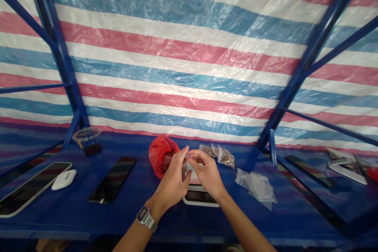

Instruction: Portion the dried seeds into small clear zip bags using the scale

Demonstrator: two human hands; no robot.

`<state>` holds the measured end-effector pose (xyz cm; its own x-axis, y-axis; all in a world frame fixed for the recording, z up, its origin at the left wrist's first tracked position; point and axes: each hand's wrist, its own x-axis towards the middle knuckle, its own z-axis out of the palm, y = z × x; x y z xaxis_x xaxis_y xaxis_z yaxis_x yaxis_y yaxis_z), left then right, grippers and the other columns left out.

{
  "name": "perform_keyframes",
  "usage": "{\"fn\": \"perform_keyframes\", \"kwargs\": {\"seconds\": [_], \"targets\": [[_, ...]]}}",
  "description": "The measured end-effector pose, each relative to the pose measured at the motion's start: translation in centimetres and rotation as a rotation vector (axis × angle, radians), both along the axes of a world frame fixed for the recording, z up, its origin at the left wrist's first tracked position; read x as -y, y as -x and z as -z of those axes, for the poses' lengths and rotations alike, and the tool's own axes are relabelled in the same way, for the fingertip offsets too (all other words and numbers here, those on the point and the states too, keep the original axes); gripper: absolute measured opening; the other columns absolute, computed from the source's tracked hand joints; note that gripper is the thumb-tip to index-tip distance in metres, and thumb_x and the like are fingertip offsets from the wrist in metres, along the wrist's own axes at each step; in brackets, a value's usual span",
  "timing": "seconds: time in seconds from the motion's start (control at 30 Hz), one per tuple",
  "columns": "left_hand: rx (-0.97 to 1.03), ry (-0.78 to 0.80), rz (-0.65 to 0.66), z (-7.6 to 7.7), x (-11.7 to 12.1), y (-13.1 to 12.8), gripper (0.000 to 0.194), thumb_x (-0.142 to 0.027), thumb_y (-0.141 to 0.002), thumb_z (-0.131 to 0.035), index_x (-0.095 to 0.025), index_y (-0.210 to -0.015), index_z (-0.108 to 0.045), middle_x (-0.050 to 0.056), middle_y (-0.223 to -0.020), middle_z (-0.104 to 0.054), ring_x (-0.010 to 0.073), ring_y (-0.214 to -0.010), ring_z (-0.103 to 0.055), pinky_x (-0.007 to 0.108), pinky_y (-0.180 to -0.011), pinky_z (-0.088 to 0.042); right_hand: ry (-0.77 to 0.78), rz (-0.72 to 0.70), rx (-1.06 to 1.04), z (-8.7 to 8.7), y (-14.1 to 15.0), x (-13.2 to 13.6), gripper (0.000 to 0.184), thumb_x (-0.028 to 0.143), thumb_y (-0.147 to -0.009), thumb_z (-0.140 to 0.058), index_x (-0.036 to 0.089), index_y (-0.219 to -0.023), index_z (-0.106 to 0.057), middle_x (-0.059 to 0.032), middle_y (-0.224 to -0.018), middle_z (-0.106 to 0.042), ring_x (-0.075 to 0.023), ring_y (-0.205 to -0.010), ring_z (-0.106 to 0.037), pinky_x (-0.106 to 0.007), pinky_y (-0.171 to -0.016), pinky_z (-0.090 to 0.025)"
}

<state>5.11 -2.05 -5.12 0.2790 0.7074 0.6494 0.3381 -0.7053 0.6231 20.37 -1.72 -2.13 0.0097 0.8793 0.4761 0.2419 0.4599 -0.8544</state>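
Meeting over a white scale (201,197), two hands (174,181), red bag (156,157) alongside.

We noted glossy, crinkled plastic in the striped sheet (165,53) and shiny, metal-looking paint on the blue frame (313,53). Table (71,212) looked smooth, faintly reflective. Red bag (155,157): thin, creased plastic. Clear bags (260,187): slick plastic film. We saw glassy gloss on the black phone (113,180), brushed-looking metal on the watch (147,218).

- Silver-coloured digital wristwatch (147,219) on the left wrist (156,206), squarish case, linked metal bracelet (152,226)
- Left hand (174,183) bare
- Right hand (209,174) and forearm (238,218) also bare
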Motion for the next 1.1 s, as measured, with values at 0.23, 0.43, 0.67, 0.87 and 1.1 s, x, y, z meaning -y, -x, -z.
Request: {"fn": "perform_keyframes", "kwargs": {"seconds": [0.23,0.43,0.67,0.87,1.1], "targets": [[0.094,0.100,-0.039,-0.1,0.7,-0.6,0.071,-0.027,-0.099,-0.056,-0.031,-0.160,-0.019,0.014,-0.161,-0.043,0.0262,-0.143,-0.050,0.049,-0.119,-0.042,0.071,0.147,-0.189,0.3,-6.0,0.0,0.041,0.050,-0.081,-0.076,0.021,-0.109,-0.069,-0.0038,-0.088,-0.074,-0.0223,-0.079,-0.072,-0.036,-0.074,-0.060],[0.023,0.093,-0.166,0.0,1.0,-0.3,0.054,-0.026,-0.100,-0.053,-0.027,-0.151,-0.039,0.013,-0.145,-0.058,0.0262,-0.133,-0.059,0.048,-0.114,-0.048,0.156,0.089,-0.086,2.7,-8.6,-1.6,0.031,0.046,-0.083,-0.071,0.022,-0.104,-0.071,-0.0045,-0.087,-0.074,-0.0238,-0.076,-0.072,-0.039,-0.070,-0.061],[-0.085,0.042,-0.171,-0.6,1.7,-0.1,0.047,-0.023,-0.099,-0.051,-0.028,-0.145,-0.048,0.012,-0.132,-0.065,0.0242,-0.120,-0.066,0.043,-0.105,-0.055,0.001,0.222,0.458,4.0,-8.9,-2.7,0.027,0.029,-0.091,-0.060,0.025,-0.115,-0.073,-0.0040,-0.096,-0.077,-0.0274,-0.101,-0.067,-0.047,-0.098,-0.049],[-0.108,0.062,-0.208,-0.6,2.3,0.4,0.041,-0.024,-0.099,-0.049,-0.028,-0.140,-0.053,0.010,-0.120,-0.069,0.0233,-0.111,-0.069,0.038,-0.097,-0.058,-0.027,0.313,0.508,3.1,-9.6,-2.9,0.027,0.029,-0.095,-0.055,0.024,-0.115,-0.073,-0.0065,-0.109,-0.077,-0.0294,-0.107,-0.066,-0.048,-0.101,-0.048],[-0.061,0.095,-0.226,0.2,2.7,0.3,0.030,-0.024,-0.099,-0.049,-0.028,-0.125,-0.060,0.006,-0.106,-0.071,0.0205,-0.095,-0.071,0.031,-0.085,-0.059,-0.025,0.312,0.490,2.2,-10.2,-1.8,0.028,0.038,-0.099,-0.053,0.026,-0.113,-0.074,-0.0082,-0.111,-0.076,-0.0267,-0.096,-0.067,-0.042,-0.087,-0.052]]}}
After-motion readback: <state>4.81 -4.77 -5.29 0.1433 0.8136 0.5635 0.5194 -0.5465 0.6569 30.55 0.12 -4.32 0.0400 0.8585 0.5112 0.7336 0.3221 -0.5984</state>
